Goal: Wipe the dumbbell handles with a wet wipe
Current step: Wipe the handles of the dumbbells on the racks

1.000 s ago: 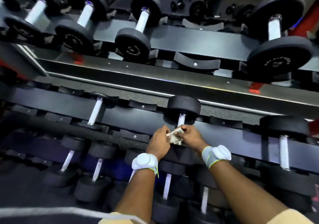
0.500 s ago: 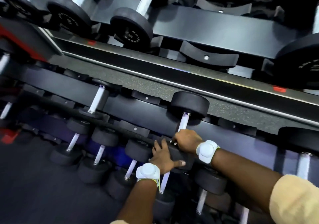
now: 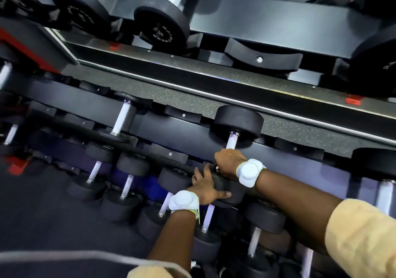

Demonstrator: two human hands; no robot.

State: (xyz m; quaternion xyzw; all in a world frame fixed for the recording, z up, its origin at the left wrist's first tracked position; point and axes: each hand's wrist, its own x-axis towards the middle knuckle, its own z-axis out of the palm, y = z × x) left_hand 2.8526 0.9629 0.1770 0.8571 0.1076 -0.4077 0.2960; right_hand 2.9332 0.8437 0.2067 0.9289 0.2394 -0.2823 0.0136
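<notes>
Right hand [image 3: 230, 162], centre of frame: fingers curled tight round the lower end of the dumbbell handle [image 3: 233, 141], fist up against the near head [image 3: 235, 189]. Only a tiny pale scrap [image 3: 217, 167] shows at the fist's left edge, and I can't tell if that's the wipe. Left hand [image 3: 205, 186], just below-left of it: flat, fingers straight and spread on that near head, thumb out to the right, gripping nothing. The dumbbell sits on the middle rack rail [image 3: 154, 127], far head [image 3: 239, 121] at frame centre, handle bare between far head and fist.
</notes>
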